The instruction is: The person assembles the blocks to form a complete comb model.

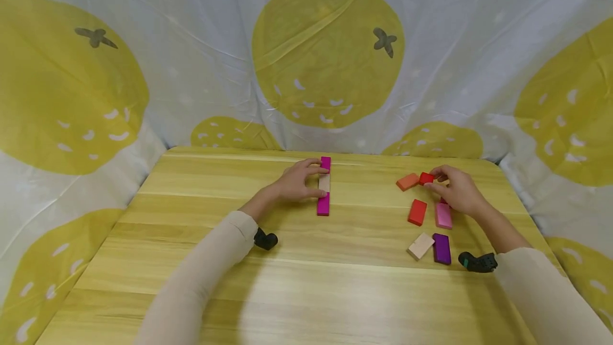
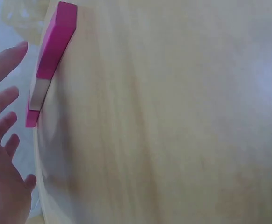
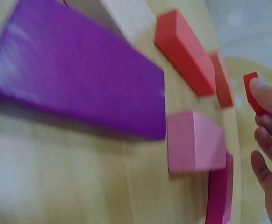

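In the head view, a row of blocks lies at the back middle of the table: a magenta block (image 1: pixel 325 162), a pale wood block (image 1: pixel 324 183) and another magenta block (image 1: pixel 323 206). My left hand (image 1: pixel 293 181) is at the row's left side, fingers spread toward its far part and thumb by the near magenta block. The left wrist view shows those fingers loose, with nothing gripped; contact with the blocks is unclear. On the right, my right hand (image 1: pixel 458 189) pinches a small red block (image 3: pixel 252 95) between thumb and fingers, raised off the table.
Around the right hand lie an orange block (image 1: pixel 407 182), a red block (image 1: pixel 417 212), a pink block (image 1: pixel 443 216), a pale wood block (image 1: pixel 421 246), a purple block (image 1: pixel 442 249) and a magenta block (image 3: pixel 219 191). A fruit-patterned curtain (image 1: pixel 206 57) hangs behind the wooden table (image 1: pixel 335 292).
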`<state>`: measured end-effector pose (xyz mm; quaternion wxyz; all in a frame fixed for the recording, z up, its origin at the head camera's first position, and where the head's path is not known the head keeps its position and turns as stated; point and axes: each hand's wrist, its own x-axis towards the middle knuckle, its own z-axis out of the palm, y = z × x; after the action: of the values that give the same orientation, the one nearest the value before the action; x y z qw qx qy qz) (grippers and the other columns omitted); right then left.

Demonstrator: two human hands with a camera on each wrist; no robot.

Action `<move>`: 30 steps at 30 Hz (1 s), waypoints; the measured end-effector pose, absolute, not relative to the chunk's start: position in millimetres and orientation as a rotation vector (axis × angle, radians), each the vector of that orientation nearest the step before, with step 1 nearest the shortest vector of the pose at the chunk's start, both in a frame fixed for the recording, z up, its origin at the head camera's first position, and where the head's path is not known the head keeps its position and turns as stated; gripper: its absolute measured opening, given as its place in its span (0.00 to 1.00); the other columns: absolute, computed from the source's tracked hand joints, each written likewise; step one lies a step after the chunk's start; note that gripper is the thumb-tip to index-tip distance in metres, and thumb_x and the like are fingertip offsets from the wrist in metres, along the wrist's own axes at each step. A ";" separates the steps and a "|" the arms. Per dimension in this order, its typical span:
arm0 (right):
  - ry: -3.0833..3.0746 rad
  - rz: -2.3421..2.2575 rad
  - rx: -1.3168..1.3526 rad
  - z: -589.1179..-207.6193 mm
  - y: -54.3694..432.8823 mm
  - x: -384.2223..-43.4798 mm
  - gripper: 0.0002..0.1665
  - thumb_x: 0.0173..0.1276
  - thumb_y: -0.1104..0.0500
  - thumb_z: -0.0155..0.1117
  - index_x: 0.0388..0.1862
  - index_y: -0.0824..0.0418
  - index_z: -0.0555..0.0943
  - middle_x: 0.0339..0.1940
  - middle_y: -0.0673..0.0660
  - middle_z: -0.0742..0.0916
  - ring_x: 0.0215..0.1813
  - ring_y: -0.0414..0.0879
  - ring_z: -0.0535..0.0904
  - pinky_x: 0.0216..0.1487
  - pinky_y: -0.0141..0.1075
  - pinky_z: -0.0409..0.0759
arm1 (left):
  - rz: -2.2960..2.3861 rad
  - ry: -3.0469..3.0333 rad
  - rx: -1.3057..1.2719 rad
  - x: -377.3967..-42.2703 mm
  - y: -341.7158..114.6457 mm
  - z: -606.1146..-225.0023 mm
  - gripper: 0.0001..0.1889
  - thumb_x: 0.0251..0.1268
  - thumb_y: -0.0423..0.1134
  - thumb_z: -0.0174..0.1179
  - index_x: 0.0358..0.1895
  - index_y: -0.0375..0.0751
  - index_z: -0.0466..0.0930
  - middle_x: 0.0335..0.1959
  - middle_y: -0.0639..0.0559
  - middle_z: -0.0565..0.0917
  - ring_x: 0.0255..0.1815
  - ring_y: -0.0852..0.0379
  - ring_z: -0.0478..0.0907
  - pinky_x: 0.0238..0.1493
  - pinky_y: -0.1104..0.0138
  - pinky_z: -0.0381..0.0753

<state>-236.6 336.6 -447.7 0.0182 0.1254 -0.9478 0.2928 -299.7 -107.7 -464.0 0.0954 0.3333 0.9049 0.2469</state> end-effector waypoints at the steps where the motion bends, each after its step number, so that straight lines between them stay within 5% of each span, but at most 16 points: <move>1: -2.931 0.921 0.411 -446.7 332.9 -235.3 0.24 0.77 0.55 0.66 0.59 0.73 0.77 0.54 0.72 0.83 0.57 0.68 0.77 0.54 0.62 0.78 | 0.720 2.696 0.992 -298.3 -107.5 -464.4 0.38 0.66 0.59 0.68 0.76 0.48 0.73 0.80 0.47 0.61 0.81 0.44 0.53 0.74 0.42 0.55; 10: -2.865 0.987 0.594 -439.8 294.2 -226.0 0.19 0.73 0.59 0.71 0.55 0.70 0.80 0.49 0.64 0.85 0.53 0.61 0.80 0.51 0.56 0.80 | 0.625 2.691 1.000 -293.6 -108.3 -468.9 0.42 0.69 0.59 0.64 0.81 0.44 0.63 0.82 0.49 0.59 0.81 0.48 0.54 0.73 0.43 0.56; 30: -2.795 1.076 0.882 -451.4 211.9 -213.1 0.18 0.68 0.61 0.76 0.53 0.66 0.82 0.49 0.57 0.85 0.51 0.54 0.80 0.52 0.51 0.81 | 0.587 2.718 0.973 -288.7 -105.6 -472.1 0.40 0.72 0.60 0.61 0.81 0.47 0.63 0.82 0.50 0.58 0.82 0.47 0.53 0.74 0.42 0.54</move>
<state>-213.1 211.9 -451.4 0.0095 0.2824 -0.8952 0.3447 -288.7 -105.6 -472.1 0.0975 0.3288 0.9182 0.1983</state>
